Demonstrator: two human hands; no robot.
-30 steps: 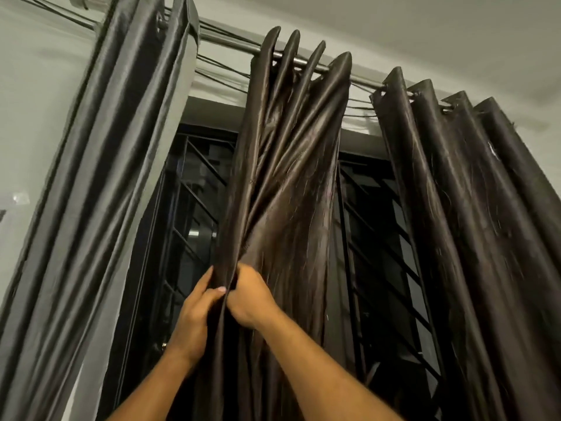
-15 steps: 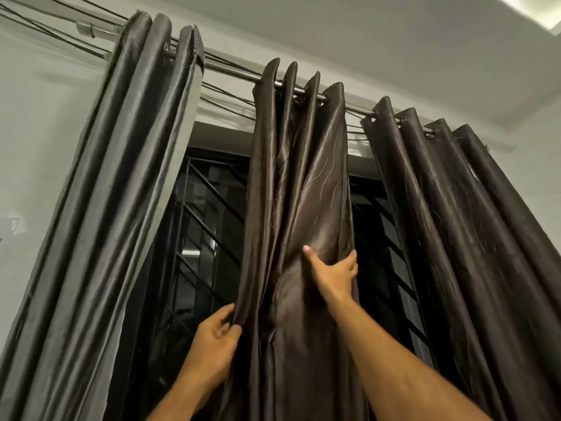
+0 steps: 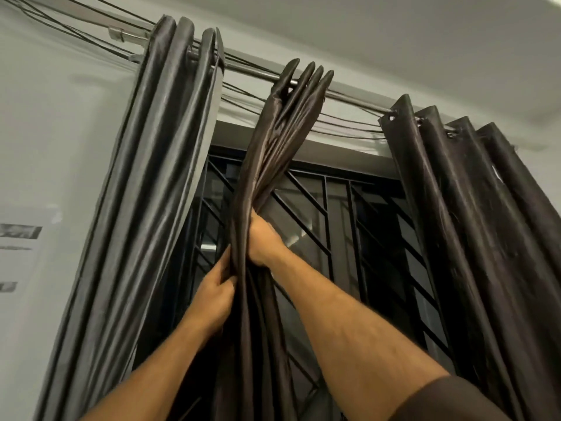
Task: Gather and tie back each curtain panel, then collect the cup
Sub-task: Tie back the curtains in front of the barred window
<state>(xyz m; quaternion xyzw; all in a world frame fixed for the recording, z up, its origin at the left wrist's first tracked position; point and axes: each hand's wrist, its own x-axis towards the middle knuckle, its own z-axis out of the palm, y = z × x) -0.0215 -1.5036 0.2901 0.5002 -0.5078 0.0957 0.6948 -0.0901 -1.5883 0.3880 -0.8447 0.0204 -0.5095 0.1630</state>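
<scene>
Three dark brown curtain panels hang from a metal rod (image 3: 252,73). The middle panel (image 3: 273,147) is squeezed into a narrow twisted bundle. My right hand (image 3: 261,238) grips that bundle from the right, fingers wrapped behind the cloth. Just below it, my left hand (image 3: 217,294) holds the bundle's left edge. The left panel (image 3: 145,208) and the right panel (image 3: 473,223) hang loose in folds. No cup is in view.
Behind the curtains is a window with a black metal grille (image 3: 334,226). Thin cables (image 3: 340,129) run along the wall near the rod. A paper notice (image 3: 18,238) is stuck on the white wall at left.
My right hand went from the panel's right edge to gripping it in the middle. The spread folds are now gathered into a tight bundle. My left hand rose a little.
</scene>
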